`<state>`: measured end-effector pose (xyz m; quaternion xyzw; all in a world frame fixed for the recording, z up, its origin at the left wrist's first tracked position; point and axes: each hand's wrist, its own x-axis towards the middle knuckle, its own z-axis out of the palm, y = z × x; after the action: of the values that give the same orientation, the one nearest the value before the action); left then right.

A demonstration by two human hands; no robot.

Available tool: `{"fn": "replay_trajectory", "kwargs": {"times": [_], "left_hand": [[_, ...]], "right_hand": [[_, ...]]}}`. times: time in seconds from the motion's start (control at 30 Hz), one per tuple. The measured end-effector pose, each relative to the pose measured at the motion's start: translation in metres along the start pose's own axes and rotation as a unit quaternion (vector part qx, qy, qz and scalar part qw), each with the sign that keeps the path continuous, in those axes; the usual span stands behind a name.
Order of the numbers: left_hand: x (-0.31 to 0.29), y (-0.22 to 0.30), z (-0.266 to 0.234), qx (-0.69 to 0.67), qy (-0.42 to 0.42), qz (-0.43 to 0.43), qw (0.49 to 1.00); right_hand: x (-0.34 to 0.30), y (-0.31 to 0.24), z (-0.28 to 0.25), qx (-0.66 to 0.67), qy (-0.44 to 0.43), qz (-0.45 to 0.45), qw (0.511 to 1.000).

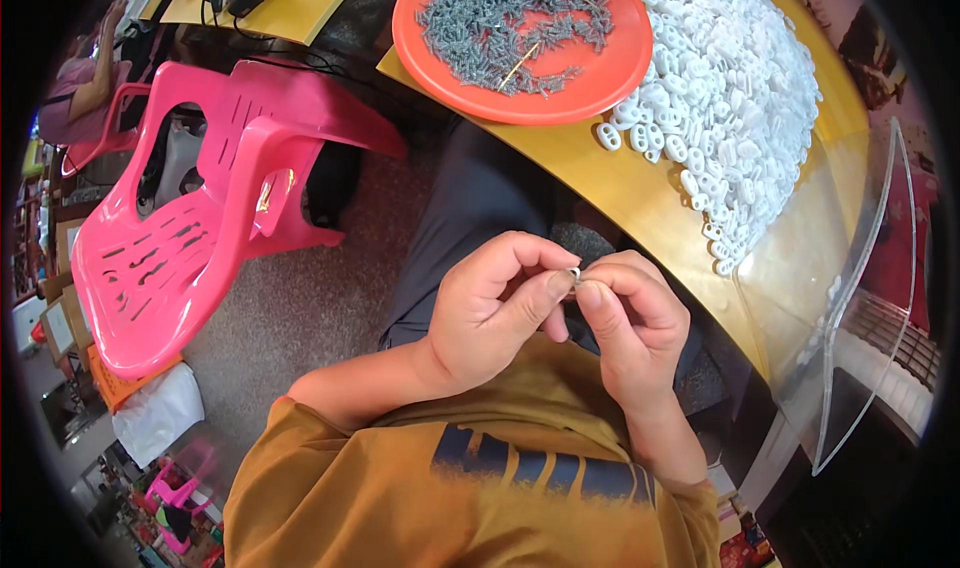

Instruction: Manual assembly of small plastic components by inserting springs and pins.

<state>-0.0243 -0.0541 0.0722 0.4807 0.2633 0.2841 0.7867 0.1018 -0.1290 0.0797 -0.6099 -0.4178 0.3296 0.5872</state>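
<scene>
Piece, small and pale, sits near the middle of the frame, clamped between the thumb and fingers of my left hand and those of my right hand, which meet there. I judge the step to be close fingertip work on it, calling for a light, steady pinch from both sides. My fingers hide most of it, so I can't tell its full shape. The frame's top edge cuts off the red tray and white pile.
</scene>
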Motion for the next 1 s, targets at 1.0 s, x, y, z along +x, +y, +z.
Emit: {"fn": "replay_trajectory", "kwargs": {"times": [1.0], "left_hand": [[-0.001, -0.006, -0.015, -0.092, -0.003, -0.001, 0.996]], "right_hand": [[0.066, 0.02, -0.003, -0.507, 0.055, -0.22, 0.831]]}}
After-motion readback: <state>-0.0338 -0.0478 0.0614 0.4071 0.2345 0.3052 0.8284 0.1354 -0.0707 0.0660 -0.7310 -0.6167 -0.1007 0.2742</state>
